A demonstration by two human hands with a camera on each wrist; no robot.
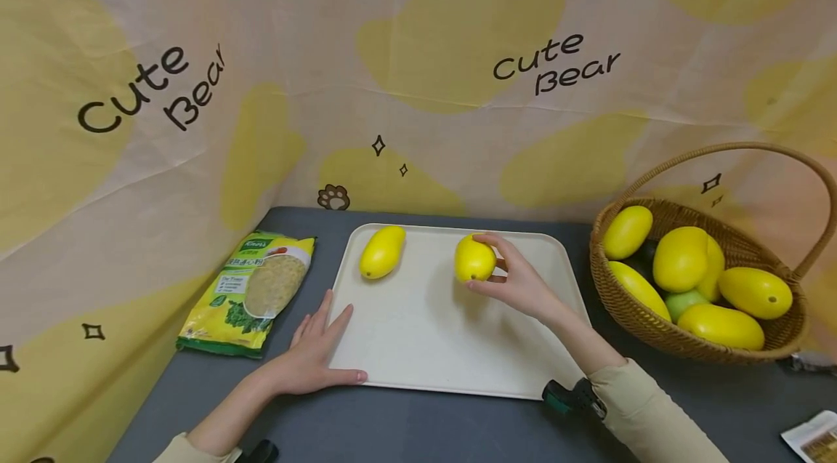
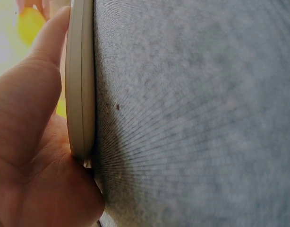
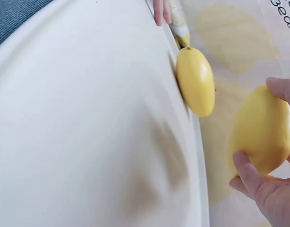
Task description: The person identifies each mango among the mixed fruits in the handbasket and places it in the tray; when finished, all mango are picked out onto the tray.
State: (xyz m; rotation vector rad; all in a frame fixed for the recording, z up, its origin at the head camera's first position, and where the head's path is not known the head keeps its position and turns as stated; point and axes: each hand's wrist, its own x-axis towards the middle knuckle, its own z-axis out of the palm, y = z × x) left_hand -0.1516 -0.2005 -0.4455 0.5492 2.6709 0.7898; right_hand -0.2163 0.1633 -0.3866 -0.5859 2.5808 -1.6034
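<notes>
Beige sleeve (image 1: 654, 412) nearest, our right hand (image 1: 513, 280) grips, above the tray (image 1: 418, 347) at twelve o'clock, a yellow fruit (image 1: 474, 258) we judge light, slippery, best held round its middle, while our spread left hand (image 1: 307, 355) touches the rim (image 1: 405, 387) at eight.

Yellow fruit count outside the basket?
2. Loose fruit: lying near the tray's far-left corner. Held fruit: gripped by the right hand above the tray. No others show outside the basket.
</notes>
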